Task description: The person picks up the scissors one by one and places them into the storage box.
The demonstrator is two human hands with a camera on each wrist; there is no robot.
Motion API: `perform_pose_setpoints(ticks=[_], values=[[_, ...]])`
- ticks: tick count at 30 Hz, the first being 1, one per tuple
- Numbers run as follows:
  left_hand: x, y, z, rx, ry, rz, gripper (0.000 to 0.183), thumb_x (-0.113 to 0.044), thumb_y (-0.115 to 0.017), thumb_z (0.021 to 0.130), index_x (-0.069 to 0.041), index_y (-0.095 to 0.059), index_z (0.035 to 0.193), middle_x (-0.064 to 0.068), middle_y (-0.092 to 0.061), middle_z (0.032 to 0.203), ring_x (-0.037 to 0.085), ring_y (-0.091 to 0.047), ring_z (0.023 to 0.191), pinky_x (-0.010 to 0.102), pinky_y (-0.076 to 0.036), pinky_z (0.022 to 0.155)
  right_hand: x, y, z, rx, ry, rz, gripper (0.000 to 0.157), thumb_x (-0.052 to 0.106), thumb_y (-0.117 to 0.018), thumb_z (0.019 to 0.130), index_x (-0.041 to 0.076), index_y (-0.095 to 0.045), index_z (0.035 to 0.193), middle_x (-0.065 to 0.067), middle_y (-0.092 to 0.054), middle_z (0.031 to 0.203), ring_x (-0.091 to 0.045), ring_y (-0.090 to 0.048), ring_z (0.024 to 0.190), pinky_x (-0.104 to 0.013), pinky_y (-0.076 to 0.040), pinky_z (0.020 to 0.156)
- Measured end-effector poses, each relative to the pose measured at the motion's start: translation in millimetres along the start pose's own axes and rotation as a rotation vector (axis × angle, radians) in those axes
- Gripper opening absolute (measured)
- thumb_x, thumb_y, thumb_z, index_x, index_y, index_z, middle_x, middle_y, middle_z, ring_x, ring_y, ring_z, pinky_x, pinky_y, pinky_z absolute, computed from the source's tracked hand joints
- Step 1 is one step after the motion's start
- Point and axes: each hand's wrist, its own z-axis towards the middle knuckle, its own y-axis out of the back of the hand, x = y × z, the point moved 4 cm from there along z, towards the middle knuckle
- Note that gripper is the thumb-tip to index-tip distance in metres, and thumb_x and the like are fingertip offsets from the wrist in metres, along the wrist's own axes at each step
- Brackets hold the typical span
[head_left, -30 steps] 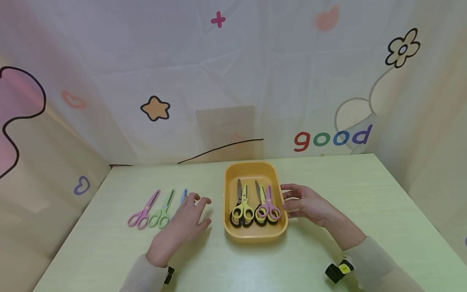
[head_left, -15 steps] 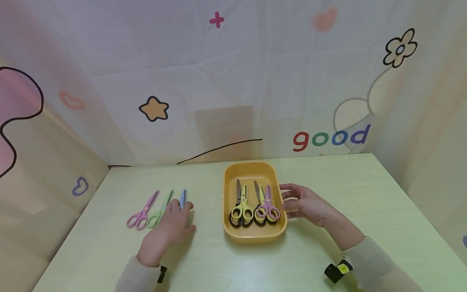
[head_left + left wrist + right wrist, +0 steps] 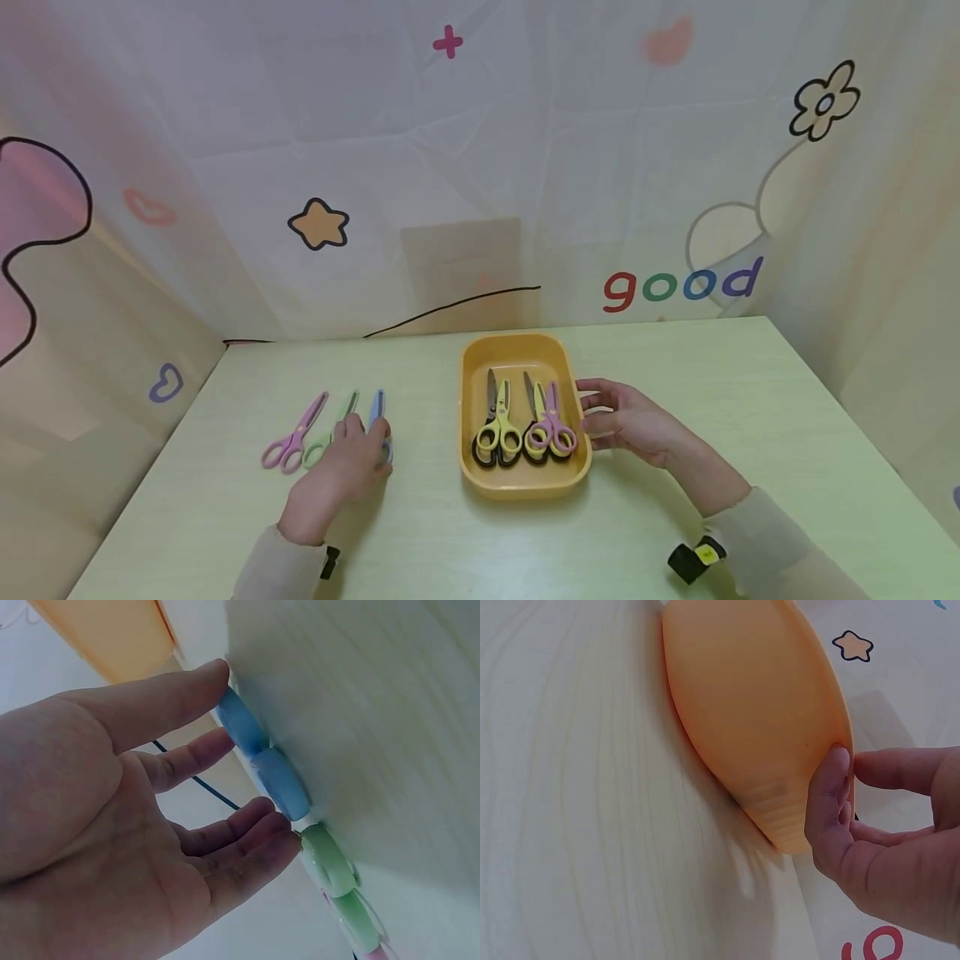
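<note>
My left hand (image 3: 341, 462) is over the blue scissors (image 3: 377, 405) lying on the table. In the left wrist view, its thumb is at the outer end of the blue handles (image 3: 281, 784), and its fingers are curled round their other side. Most of the handles are covered by the hand in the head view. My right hand (image 3: 633, 421) rests its fingertips against the right side of a yellow tray (image 3: 525, 487). Inside the tray lie black-handled scissors (image 3: 491, 408), yellow scissors (image 3: 500, 433) and purple scissors (image 3: 553, 421), partly overlapping.
Left of the blue pair lie green scissors (image 3: 347, 407), partly behind my left hand, and pink scissors (image 3: 296, 437). A printed curtain (image 3: 360, 150) hangs behind the pale table (image 3: 465, 550). A black band with a yellow label (image 3: 697, 558) is at my right sleeve.
My left hand has moved left and down onto the blue scissors, its thumb and fingers drawing in round the handles. My right hand stays at the tray's side.
</note>
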Motion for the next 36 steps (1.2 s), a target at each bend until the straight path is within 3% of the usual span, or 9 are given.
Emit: perform_pose_setpoints(ticks=[8, 24, 30, 36], values=[[-8.8, 5.4, -2.7, 0.038, 0.005, -0.049, 0.027, -0.007, -0.072, 0.096, -0.005, -0.051, 0.112, 0.022, -0.039, 0.102, 0.041, -0.042, 0.098, 0.052, -0.049, 0.076, 0, -2.0, -2, 0.027, 0.027, 0.007, 0.069, -0.001, -0.061, 0.095, -0.004, -0.028, 0.156, -0.027, -0.045, 0.135, -0.029, -0.060, 0.103, -0.039, -0.059, 0.086], [-24.8, 0.5, 10.3, 0.065, -0.033, -0.116, 0.025, -0.007, -0.071, 0.097, -0.008, -0.051, 0.111, 0.019, -0.039, 0.103, 0.037, -0.040, 0.099, 0.051, -0.050, 0.076, -1, 0.5, -1, 0.001, 0.011, 0.005, 0.068, -0.002, -0.062, 0.095, -0.003, -0.030, 0.155, -0.026, -0.046, 0.134, -0.029, -0.060, 0.104, -0.040, -0.059, 0.086], [-29.3, -2.1, 16.5, 0.067, -0.042, -0.132, 0.023, -0.006, -0.069, 0.097, -0.007, -0.051, 0.112, 0.018, -0.039, 0.103, 0.037, -0.038, 0.100, 0.052, -0.048, 0.082, 0, -0.3, -2, -0.002, 0.009, 0.002, 0.069, -0.002, -0.062, 0.095, -0.003, -0.030, 0.155, -0.026, -0.046, 0.134, -0.029, -0.060, 0.104, -0.040, -0.059, 0.086], [-30.1, -2.6, 20.4, 0.069, -0.031, -0.136, 0.026, -0.013, -0.070, 0.099, -0.007, -0.052, 0.116, 0.019, -0.037, 0.107, 0.038, -0.037, 0.102, 0.051, -0.047, 0.081, 0, -1.0, -1, 0.004, 0.012, 0.003, 0.069, -0.002, -0.062, 0.094, -0.004, -0.029, 0.155, -0.026, -0.046, 0.133, -0.029, -0.059, 0.104, -0.040, -0.059, 0.086]])
